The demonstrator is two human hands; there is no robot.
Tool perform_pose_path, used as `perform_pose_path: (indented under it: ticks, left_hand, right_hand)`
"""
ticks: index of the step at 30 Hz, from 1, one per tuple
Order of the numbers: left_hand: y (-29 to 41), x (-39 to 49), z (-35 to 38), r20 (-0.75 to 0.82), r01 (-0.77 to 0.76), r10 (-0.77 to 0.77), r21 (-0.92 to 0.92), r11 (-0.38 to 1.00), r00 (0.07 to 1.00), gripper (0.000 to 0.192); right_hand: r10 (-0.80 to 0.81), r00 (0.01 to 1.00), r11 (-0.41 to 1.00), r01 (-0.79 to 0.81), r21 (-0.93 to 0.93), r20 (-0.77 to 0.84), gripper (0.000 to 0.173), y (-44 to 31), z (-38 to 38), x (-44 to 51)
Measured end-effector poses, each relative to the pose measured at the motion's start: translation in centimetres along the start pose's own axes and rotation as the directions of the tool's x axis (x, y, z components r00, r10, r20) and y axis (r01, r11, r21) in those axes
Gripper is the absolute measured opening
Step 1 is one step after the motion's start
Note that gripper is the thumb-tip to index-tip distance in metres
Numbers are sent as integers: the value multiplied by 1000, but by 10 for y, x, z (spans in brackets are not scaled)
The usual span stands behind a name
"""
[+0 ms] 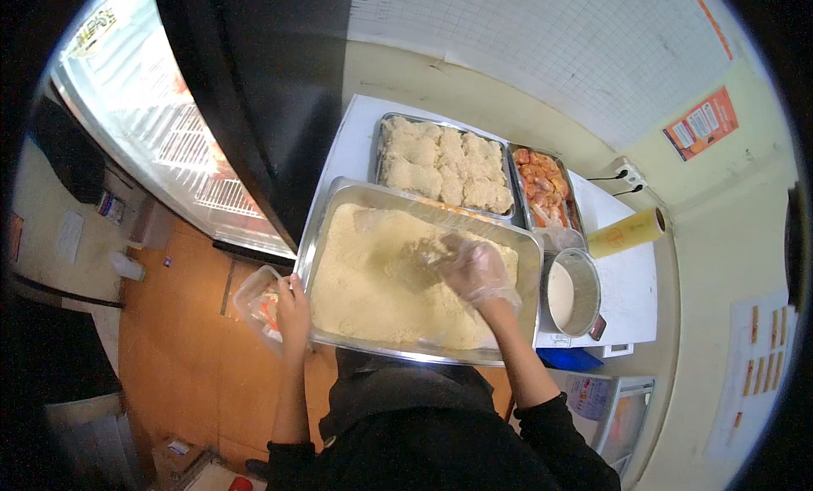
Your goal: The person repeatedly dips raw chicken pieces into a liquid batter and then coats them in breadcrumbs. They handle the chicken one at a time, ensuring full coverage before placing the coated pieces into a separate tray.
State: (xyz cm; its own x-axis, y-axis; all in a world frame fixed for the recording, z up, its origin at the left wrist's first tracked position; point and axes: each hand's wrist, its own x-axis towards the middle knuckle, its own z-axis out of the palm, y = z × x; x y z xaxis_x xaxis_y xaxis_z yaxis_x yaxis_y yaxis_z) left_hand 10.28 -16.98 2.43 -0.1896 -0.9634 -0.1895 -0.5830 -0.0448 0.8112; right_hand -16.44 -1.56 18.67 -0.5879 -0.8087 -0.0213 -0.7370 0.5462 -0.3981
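Observation:
A large metal tray (pixel 530 256) of pale breadcrumbs (pixel 375 287) lies in front of me. My left hand (pixel 294 307) grips its left rim with bare fingers. Inside the tray, toward its right side, my right hand (pixel 476 272) wears a clear plastic glove and is blurred. A crumb-coated piece (pixel 438 253) is at its fingertips; whether the hand grips it cannot be told. Behind stands a tray of breaded pieces (pixel 444 164), and beside that a smaller tray of raw marinated meat (pixel 541 183). A metal pot (pixel 587 300) with whitish liquid (pixel 561 297) stands right of the crumbs.
A yellow roll of wrap (pixel 625 232) lies on the white table (pixel 629 300) at right, near a wall socket (pixel 629 173). A lit glass-door refrigerator (pixel 165 122) stands at left. Below my left hand is a clear plastic container (pixel 254 300) with scraps.

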Motion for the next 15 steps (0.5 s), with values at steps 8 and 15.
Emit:
perform_pose_path:
  ticks: [8, 15]
  left_hand:
    - [-4, 1, 1, -31, 7, -6, 25, 1000, 1000, 54]
    - [-11, 3, 3, -47, 66, -65, 33, 997, 997, 52]
  right_hand:
    - [238, 954, 971, -229, 67, -180, 46, 75, -96, 79]
    - [313, 920, 949, -292, 119, -238, 46, 108, -93, 188]
